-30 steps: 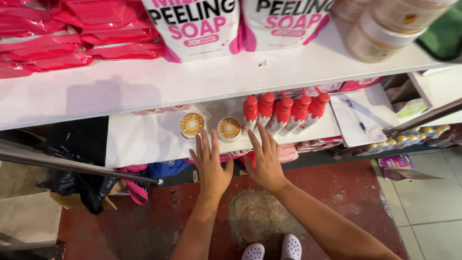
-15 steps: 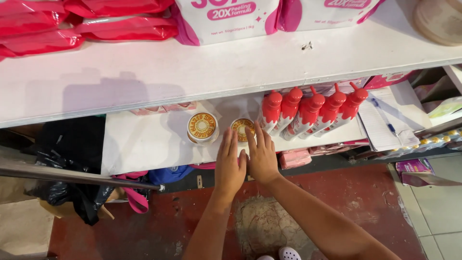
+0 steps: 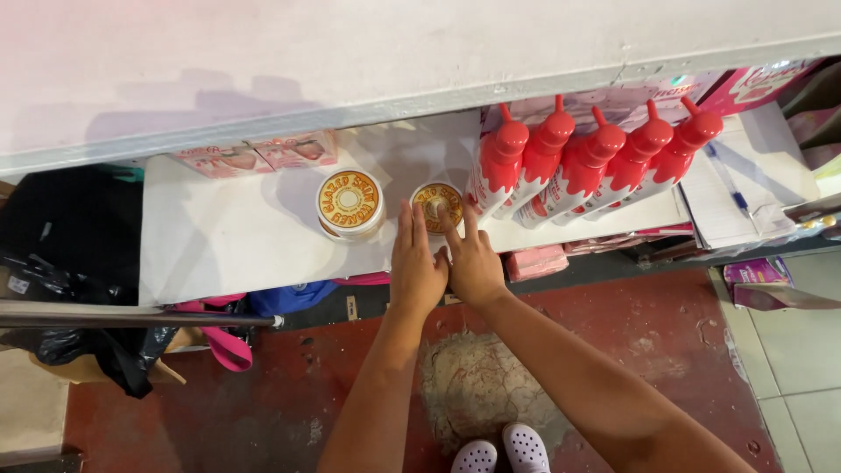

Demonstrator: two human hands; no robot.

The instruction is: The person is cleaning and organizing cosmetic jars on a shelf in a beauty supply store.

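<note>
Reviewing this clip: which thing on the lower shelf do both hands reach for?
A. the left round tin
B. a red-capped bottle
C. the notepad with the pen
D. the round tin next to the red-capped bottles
D: the fingertips of the left hand and right hand meet at the smaller round tin, which sits beside the red-capped bottles; the larger tin stands apart to its left.

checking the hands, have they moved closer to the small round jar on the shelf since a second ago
Yes. Both the left hand and right hand moved forward over the white shelf edge; their fingertips now reach the small round jar beside the red bottles.
</note>
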